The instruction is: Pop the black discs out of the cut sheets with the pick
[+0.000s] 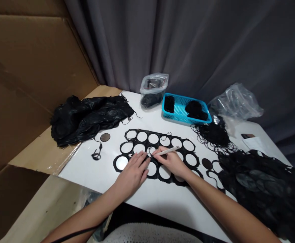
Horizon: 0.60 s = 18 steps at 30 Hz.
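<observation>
On the table lies a flat black sheet with rows of round holes cut through it. My left hand rests on its left part, fingers stretched out and lying flat. A slim white pen-like tool sits in my right hand, pinched near its tip. That tip points down at a hole near the sheet's middle, where a thin black strand curls. Whether the tool is a pen or a blade cannot be made out. Another thin strand loops over a hole in the top row.
Crumpled black sheets lie in piles at left and right. Behind stand a blue basket with black pieces and a clear plastic bag. Black strings heap beside the basket. Dark discs flank the sheet. A cardboard wall borders the left.
</observation>
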Motion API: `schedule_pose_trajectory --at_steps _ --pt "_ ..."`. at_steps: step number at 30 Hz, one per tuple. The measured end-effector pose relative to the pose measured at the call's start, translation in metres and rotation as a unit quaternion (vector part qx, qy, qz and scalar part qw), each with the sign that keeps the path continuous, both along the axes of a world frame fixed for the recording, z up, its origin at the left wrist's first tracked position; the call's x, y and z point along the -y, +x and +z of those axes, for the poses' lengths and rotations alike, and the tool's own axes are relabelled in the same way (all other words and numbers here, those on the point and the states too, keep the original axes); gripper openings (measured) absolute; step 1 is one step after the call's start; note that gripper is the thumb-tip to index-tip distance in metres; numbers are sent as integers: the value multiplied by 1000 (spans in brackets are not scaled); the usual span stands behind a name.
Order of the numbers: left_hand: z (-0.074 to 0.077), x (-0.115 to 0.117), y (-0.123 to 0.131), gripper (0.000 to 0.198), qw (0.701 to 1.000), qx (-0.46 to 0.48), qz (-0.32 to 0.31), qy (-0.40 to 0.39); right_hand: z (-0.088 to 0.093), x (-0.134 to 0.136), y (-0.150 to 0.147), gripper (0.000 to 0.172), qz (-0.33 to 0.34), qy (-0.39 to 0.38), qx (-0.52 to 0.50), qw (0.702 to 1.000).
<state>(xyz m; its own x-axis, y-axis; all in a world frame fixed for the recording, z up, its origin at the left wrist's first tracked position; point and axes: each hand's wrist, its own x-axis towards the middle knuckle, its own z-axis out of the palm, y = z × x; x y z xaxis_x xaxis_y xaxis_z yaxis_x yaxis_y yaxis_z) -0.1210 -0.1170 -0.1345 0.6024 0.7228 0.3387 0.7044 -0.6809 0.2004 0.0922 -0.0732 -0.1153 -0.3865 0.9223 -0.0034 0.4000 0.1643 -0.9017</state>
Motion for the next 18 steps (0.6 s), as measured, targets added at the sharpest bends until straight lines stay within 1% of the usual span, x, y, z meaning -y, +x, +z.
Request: schedule_pose_trajectory --at_steps 7,9,10,12,15,16,17,18 --pt "0 1 -2 39 1000 -7 -5 -1 1 -3 -1 13 7 28 19 999" --pt "0 1 -2 39 1000 -11 -5 -4 1 0 -1 14 14 58 30 998" --pt "-1 1 -2 39 1000 -12 -3 -7 0 3 -2 14 24 86 42 995" --pt "-1 1 -2 41 1000 -12 -1 -12 -2 10 -4 13 55 169 87 980" --pt "-3 1 -3 42 1000 -11 6 -19 -3 12 -7 14 110 283 189 934" --pt "-4 1 -4 42 1000 -11 7 -23 -3 7 -5 16 113 303 215 922" --pt "-5 1 -4 41 1000 -11 9 -27 -2 -1 -3 17 99 312 233 916" --pt "-7 1 -4 41 999 -11 11 -30 -1 -12 2 18 65 312 243 916"
